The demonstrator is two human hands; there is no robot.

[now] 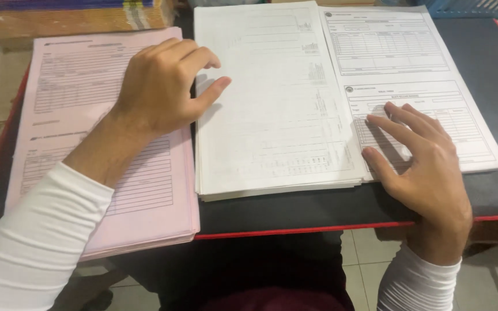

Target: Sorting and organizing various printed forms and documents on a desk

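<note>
Resting on the pink form stack (96, 144), left hand (159, 86) sits near that stack's upper right corner, fingers loosely curled, thumb stretched right toward the middle white stack (272, 109); nothing pinched. Right hand (419, 161) lies flat and spread, fingertips (370, 120) pressing the right-hand white printed form (410, 57), gripping nothing. Three thin paper piles lie side by side on a dark matte desk (491, 69) with red edging: pink at the left edge, overhanging the front edge; faintly printed white in the middle; crisp ruled forms toward the right edge. Both sleeves white, ribbed. Tiled floor (364, 253) below.
</note>
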